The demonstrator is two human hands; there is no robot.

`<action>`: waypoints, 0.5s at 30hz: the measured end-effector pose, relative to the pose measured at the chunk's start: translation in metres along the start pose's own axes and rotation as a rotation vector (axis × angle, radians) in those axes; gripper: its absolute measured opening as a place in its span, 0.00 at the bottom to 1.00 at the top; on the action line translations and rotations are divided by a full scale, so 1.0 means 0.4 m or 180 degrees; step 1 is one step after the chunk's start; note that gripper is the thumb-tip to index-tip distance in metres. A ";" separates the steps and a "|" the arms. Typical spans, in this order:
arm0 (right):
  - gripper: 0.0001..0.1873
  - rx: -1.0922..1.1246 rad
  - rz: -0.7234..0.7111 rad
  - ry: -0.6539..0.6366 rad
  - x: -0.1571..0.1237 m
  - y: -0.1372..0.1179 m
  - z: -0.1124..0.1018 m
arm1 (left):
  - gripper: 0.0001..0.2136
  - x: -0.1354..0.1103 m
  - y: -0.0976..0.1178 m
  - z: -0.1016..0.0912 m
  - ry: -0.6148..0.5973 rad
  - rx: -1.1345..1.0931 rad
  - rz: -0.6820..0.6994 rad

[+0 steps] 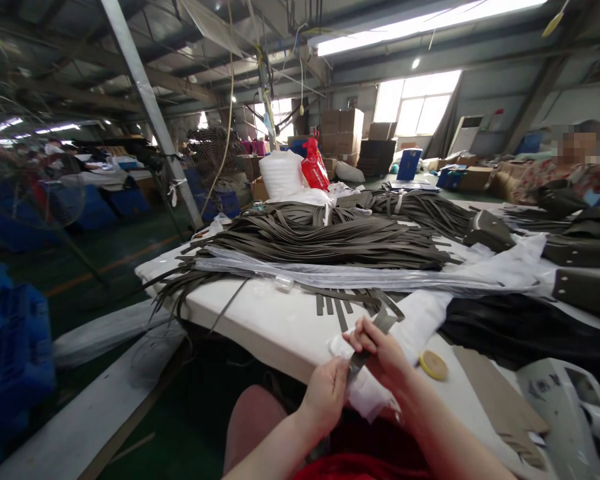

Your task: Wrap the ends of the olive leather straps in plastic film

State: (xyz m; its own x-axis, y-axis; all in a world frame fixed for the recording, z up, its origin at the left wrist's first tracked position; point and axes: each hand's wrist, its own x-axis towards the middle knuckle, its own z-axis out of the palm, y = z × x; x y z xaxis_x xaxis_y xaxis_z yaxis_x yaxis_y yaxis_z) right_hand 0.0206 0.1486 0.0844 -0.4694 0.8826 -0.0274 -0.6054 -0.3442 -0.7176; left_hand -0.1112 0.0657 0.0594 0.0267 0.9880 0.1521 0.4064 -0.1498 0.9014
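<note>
Near the table's front edge, my left hand (326,393) is closed on one end of a flat dark grey-green strap (360,360). Higher up the same strap, my right hand (375,343) has its fingers curled around it. The strap's far part reaches past my right hand toward the other straps. White cloth or wrapping (370,397) hangs just below my hands. Several short strap ends (333,305) lie on the white tabletop (275,327) beyond. Behind them spreads a large heap of long dark straps (320,233).
A clear plastic sleeve (330,275) runs along the heap. To the right lie a yellow tape roll (433,365), cardboard (495,393), black fabric (520,333) and a pale machine (570,407). Blue crates (17,340) stand at left. A co-worker (575,167) sits at far right.
</note>
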 end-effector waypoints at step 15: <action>0.16 -0.0366 -0.0137 -0.0146 -0.020 -0.019 0.034 | 0.24 0.007 0.028 0.005 0.0091 -0.0098 0.0094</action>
State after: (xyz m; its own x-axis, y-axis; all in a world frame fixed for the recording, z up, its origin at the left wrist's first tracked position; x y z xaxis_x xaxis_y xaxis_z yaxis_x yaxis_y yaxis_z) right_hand 0.0202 0.1398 0.0995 -0.4750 0.8793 0.0352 -0.5492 -0.2650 -0.7925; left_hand -0.1046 0.0670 0.0690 0.0118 0.9817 0.1900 0.3775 -0.1803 0.9083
